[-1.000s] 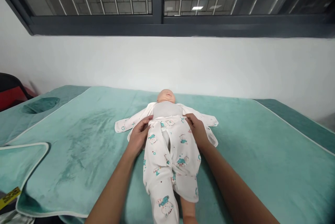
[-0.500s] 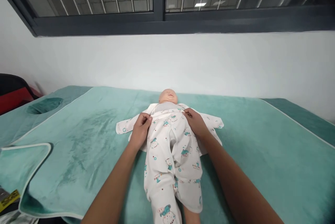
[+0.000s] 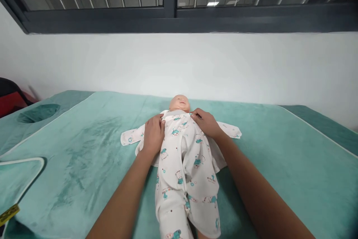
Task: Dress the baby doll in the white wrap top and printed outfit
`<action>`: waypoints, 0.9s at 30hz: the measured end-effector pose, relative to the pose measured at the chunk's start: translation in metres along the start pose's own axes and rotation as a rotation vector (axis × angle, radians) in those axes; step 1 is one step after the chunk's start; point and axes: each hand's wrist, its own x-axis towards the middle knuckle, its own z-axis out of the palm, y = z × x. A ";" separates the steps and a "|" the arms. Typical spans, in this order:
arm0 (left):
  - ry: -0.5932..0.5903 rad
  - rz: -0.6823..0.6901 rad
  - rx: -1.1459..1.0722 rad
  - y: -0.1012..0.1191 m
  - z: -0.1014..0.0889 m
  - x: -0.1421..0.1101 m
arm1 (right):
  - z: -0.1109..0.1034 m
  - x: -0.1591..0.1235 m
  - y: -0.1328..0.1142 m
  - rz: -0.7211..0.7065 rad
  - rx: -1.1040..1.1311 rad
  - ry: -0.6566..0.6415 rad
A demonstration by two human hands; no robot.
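A baby doll (image 3: 179, 103) lies on its back, its head toward the wall. It wears a white printed jacket (image 3: 131, 137) with the sleeves spread sideways. White printed baby trousers (image 3: 175, 145) cover its front from the upper chest down the legs. At the left side of the waistband, my left hand (image 3: 153, 131) is closed on the trousers, its fingers lying over the jacket. My right hand (image 3: 206, 122) grips the opposite side of the waistband with bent fingers, close below the doll's neck. The fingertips of both hands are partly hidden.
Beneath the doll, a green padded cover (image 3: 92, 149) spreads over the bed. A round hollow (image 3: 39, 113) is at the left, near a red and black item (image 3: 12, 99). A yellow label (image 3: 9, 213) hangs at the lower left. Behind are a white wall and a dark window frame (image 3: 112, 22).
Both hands have moved slightly up toward the doll's neck, and the waistband sits higher on the chest. My left hand's fingers have stretched forward over the jacket.
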 end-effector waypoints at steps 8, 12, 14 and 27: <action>0.003 -0.307 0.099 -0.008 0.008 0.024 | 0.013 0.017 0.013 0.140 0.024 0.120; 0.006 -0.308 0.107 -0.014 0.015 0.026 | 0.014 0.023 0.017 0.162 0.033 0.132; 0.002 -0.279 0.100 -0.017 0.016 0.025 | 0.015 0.022 0.018 0.161 0.057 0.123; -0.001 -0.209 0.050 -0.021 0.015 0.020 | 0.022 0.004 0.015 0.160 0.149 0.146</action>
